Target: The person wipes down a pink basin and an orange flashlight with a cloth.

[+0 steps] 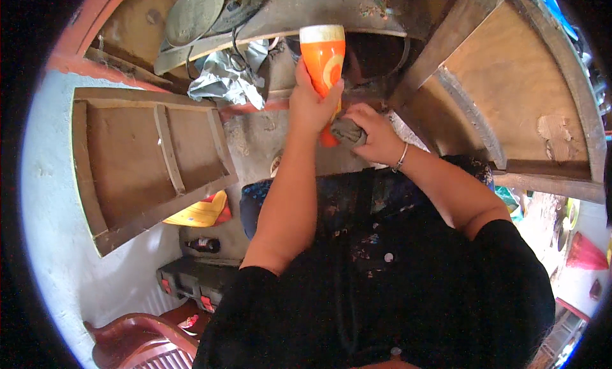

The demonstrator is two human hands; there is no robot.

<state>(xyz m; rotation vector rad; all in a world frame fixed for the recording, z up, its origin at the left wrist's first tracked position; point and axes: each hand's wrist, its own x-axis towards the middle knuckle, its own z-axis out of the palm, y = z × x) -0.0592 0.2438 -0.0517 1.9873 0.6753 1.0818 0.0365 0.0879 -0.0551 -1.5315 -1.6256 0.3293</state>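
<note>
An orange bottle with a pale end and a round yellow emblem stands roughly upright in front of me, pale end farthest away. My left hand wraps around its middle. In my right hand is a bunched grey-brown cloth, pressed against the lower part of the bottle. Part of the bottle is hidden behind my left hand and the cloth. Both hands are in front of an open wooden cabinet, close to its lower opening.
Wooden cabinet doors swing out at left and right. On the shelf are a round metal lid and a dark pan-like item. Crumpled silver wrapping hangs below. A dark bottle lies near a black case.
</note>
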